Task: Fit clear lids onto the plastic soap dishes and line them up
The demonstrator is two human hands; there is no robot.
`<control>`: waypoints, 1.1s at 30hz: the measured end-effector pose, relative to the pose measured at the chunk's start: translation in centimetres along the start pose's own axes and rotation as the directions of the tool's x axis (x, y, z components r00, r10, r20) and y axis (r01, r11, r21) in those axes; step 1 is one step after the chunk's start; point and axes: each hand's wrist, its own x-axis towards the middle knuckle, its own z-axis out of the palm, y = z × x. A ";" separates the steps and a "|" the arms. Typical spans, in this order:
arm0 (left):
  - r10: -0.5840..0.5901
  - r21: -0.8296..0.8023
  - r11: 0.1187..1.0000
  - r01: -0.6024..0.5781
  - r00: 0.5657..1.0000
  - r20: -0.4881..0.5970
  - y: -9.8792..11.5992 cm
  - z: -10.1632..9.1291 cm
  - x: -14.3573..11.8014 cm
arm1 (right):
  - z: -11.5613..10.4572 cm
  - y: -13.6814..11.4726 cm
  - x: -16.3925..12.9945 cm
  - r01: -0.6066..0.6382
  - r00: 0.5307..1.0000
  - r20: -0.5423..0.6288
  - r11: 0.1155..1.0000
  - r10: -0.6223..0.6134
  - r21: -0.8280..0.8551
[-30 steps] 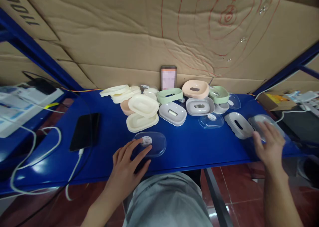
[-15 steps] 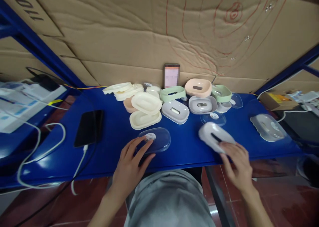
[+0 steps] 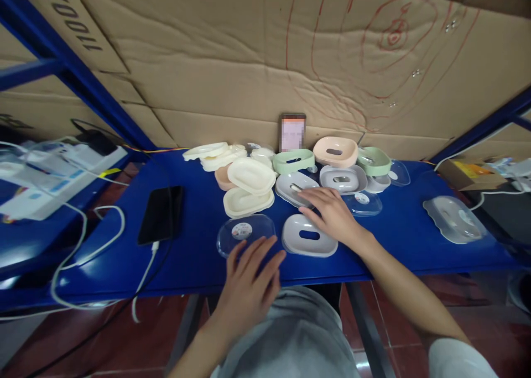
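Fingers parted from the thumb, my right hand (image 3: 332,211) is over the near rim of a lavender-gray soap dish (image 3: 288,182); I can't tell whether my fingertips touch it. Just in front of that dish, beside my thumb, a slotted gray tray (image 3: 310,246) lies flat on the blue tabletop (image 3: 199,259). To its left is a clear oval lid (image 3: 258,230) with a round white label. My left hand (image 3: 252,278) is loosely spread at the lid's near edge, with nothing visible in its grasp; contact there is unclear too.

Behind the lid, one cream tray (image 3: 252,174) overlaps another just in front of it. Farther back sit a green soap dish (image 3: 305,162) and, to its right, a peach soap dish (image 3: 335,145). Behind the green one, an upright phone (image 3: 292,130) leans against the cardboard panel (image 3: 215,63). Well to my left, a black phone (image 3: 161,215) lies with a white cable (image 3: 145,276) plugged in.
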 end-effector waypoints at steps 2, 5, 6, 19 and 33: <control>0.080 -0.010 0.997 -0.079 0.991 0.105 0.9 0.5 0.9 | 0.6 0.7 2.1 -0.034 0.996 0.077 0.996 0.040 -0.077; 0.146 -0.004 0.989 -0.147 0.976 0.159 1.2 1.4 1.7 | 0.9 1.2 3.6 -0.070 0.987 0.134 0.987 0.090 -0.147; 0.146 -0.005 0.989 -0.147 0.978 0.151 1.1 1.7 1.7 | 0.8 1.3 3.8 -0.061 0.985 0.153 0.986 0.085 -0.153; 0.142 -0.110 0.984 -0.138 0.990 0.025 0.2 1.0 -0.2 | -1.9 1.2 -0.8 0.083 0.991 0.094 0.993 -0.090 0.078; 0.103 -0.182 0.975 -0.128 0.985 -0.139 -0.2 -0.2 -0.2 | -2.6 -0.2 -16.3 -0.175 0.966 -0.235 0.942 0.108 -0.285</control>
